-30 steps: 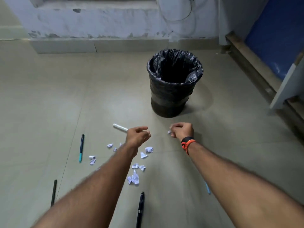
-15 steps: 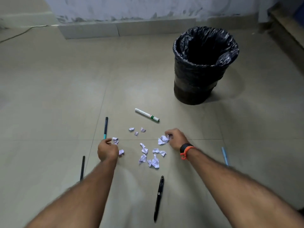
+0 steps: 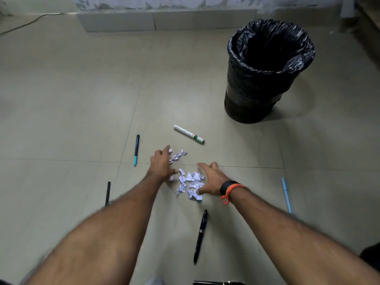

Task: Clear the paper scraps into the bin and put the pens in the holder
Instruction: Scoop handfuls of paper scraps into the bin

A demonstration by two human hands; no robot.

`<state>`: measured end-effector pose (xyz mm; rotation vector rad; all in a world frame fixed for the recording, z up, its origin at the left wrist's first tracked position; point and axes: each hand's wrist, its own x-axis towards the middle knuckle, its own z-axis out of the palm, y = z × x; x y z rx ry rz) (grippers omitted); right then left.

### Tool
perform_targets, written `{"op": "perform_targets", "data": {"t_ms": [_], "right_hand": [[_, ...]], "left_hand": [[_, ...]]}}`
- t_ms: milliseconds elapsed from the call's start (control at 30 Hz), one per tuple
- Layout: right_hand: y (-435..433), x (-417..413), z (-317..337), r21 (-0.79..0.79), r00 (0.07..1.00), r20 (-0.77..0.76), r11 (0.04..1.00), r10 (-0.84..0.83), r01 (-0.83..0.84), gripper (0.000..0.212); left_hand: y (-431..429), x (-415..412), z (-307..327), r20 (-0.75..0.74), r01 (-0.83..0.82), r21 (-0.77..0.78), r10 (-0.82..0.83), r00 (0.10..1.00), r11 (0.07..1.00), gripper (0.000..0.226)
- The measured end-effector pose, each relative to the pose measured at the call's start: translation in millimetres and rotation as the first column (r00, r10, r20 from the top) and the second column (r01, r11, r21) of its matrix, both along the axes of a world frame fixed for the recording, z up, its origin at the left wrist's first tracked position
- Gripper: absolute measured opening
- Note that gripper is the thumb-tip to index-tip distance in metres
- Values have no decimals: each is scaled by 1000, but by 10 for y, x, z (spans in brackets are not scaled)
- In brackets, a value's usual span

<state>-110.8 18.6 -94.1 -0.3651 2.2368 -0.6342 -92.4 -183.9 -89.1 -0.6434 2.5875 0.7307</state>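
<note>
Left hand (image 3: 162,164) and right hand (image 3: 209,179) are both spread with fingers extended, gripping nothing. They flank the main heap of paper scraps (image 3: 190,183) on the tiled floor (image 3: 61,99), and a smaller scrap cluster (image 3: 176,156) lies at the left fingertips. The black-lined bin (image 3: 267,79) stands upright well beyond the right hand, the white marker (image 3: 189,134) just beyond both hands. The teal-tipped pen (image 3: 136,150) lies left of the left hand, a black pen (image 3: 200,236) between the forearms, a light blue pen (image 3: 286,195) right of the right wrist.

Crumpled white-and-lilac paper scraps (image 3: 190,182) on the beige tiled floor (image 3: 61,99); glossy black bag-lined bin (image 3: 265,68); white marker with green band (image 3: 189,134); teal-tipped dark pen (image 3: 136,149); pale blue pen (image 3: 286,195); orange wrist cord (image 3: 228,195).
</note>
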Motion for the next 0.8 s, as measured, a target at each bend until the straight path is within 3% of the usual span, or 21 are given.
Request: {"op": "perform_targets", "data": {"t_ms": [67,133,233,333,433,600,700,800], "right_hand": [[53,30,-12,57,1000,-22,998,-12,13,119],[33,120,-49,111,997,-75,994,30,-21,122],[-81,251,-131,89,988,-152,996,35,-22,106],[-185,291,-165,1,982,-188,1000,-13,13,79],[-285,260,-179,-40,982,-186,999,-23,15,72],[-351,184,-181,-31,994,-113,1000,-8,5,99],[-382,169,-182,-32,994,-113,999,-7,3,95],[-401,-11,-158,-79,980,-164,992,-108,96,81]], "left_hand": [[-75,-119,39,66,72,-95,-65,996,993,113],[-121,-202,69,194,219,-150,-189,963,964,115],[-104,-223,56,316,402,-150,-342,885,903,115],[-54,-92,-44,301,518,-166,-457,837,839,116],[46,117,-90,215,490,-171,-453,865,855,109],[249,385,-134,130,388,-121,-373,919,914,143],[254,389,-129,85,252,-107,-244,966,962,134],[250,415,-56,89,224,-145,-212,973,964,131]]}}
